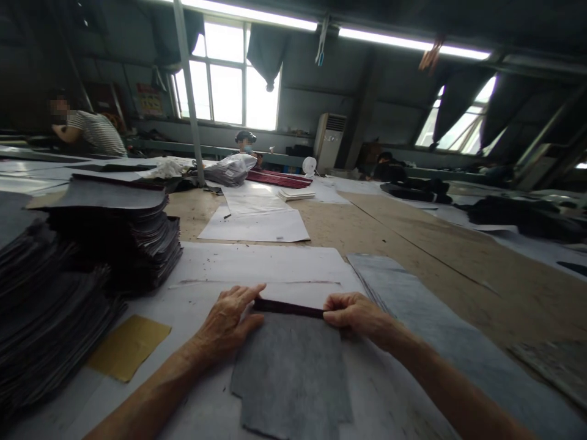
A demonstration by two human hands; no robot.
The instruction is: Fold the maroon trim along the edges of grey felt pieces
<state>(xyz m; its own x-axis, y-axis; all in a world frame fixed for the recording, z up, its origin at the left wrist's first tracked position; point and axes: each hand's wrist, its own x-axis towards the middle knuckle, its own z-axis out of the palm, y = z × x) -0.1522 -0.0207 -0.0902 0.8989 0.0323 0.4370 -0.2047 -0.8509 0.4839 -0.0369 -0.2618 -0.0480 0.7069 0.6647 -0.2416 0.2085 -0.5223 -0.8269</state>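
A grey felt-like fabric piece (293,379) lies flat on white paper in front of me, with a dark maroon edge (288,307) along its far side. My left hand (227,321) rests on the piece's far left corner, thumb along the maroon edge. At the far right corner sits my right hand (355,315), fingers curled and pinching that same edge. Both hands press the piece down on the table.
Tall stacks of dark cut fabric (114,238) fill the left side. A yellow-brown card (128,345) lies by my left forearm. A grey sheet stack (413,305) lies to the right. White paper patterns (257,226) lie farther away. Other people work at the back.
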